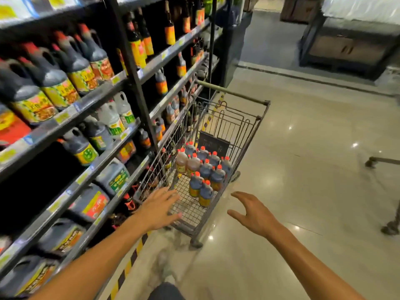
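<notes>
Cart (244, 135): beside the shelf (91, 100), keeping our reach short.
Bottles (204, 172): upright in the cart, packed together against tipping.
Left hand (159, 210): fingers spread, empty, over the near rim.
Right hand (252, 215): spread, empty, beside the cart.

Shopping cart (246, 144): we see bare metal wire, grey and dull.
Cart handle (233, 94): a matt tube; we cannot tell the material.
Bottles (205, 169) in the cart: smooth plastic with a light sheen, and we make out shiny red caps.
Shelving (132, 68), left: dark metal, matt.
Jugs (52, 79) on the shelving: dark smooth plastic with glossy printed labels.
Floor (303, 169): pale polished tile; we see lamp glints on it.
Floor stripe (127, 267), near left: yellow and black, flat, scuffed.
</notes>
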The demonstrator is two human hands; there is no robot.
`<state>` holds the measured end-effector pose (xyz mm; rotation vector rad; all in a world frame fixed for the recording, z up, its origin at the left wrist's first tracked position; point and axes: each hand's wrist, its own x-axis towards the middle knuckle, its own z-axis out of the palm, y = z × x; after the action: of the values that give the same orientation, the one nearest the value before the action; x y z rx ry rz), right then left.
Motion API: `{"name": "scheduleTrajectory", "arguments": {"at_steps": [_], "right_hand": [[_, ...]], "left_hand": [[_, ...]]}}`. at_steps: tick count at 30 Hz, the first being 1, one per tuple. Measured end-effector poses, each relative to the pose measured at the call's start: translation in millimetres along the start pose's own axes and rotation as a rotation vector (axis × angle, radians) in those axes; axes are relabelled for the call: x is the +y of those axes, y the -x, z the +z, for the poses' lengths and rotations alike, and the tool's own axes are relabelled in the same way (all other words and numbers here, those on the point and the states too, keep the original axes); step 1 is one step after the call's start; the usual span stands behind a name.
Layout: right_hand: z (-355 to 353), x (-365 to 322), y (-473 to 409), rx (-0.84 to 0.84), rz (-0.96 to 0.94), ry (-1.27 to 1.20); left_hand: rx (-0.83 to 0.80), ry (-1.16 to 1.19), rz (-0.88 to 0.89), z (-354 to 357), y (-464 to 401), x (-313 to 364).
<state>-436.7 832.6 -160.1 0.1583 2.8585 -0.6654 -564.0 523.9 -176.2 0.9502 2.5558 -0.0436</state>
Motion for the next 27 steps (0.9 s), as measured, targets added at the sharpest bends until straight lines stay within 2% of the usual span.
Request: {"name": "scheduleTrajectory", "arguments": {"at_steps": [3, 8, 13, 22, 27], "right_hand": [[9.9, -15.4, -54.0, -0.049, -0.005, -0.021], [26.5, -39.5, -131.5, -0.137, 0.125, -0.092], [51.6, -34.8, -194.5, -0.185, 0.178, -0.137], [147.8, 25.8, -310.6, -0.207, 0.23, -0.236], [204.8, 49.8, -355.6, -0.148, 0.25, -0.274]], "left_hand": [[-0.053, 0.064, -0.019, 1.9, -31.6, -37.4], [-0.162, 0.143, -0.026, 0.9, -85.6, -95.9], [-0.183, 0.151, 0.024, 13.2, -149.2, -144.8], [-0.366, 0.198, 0.025, 91.7, -253.1, -169.1], [-0.471, 0.184, 0.005, 146.4, -298.9, -171.2]]}}
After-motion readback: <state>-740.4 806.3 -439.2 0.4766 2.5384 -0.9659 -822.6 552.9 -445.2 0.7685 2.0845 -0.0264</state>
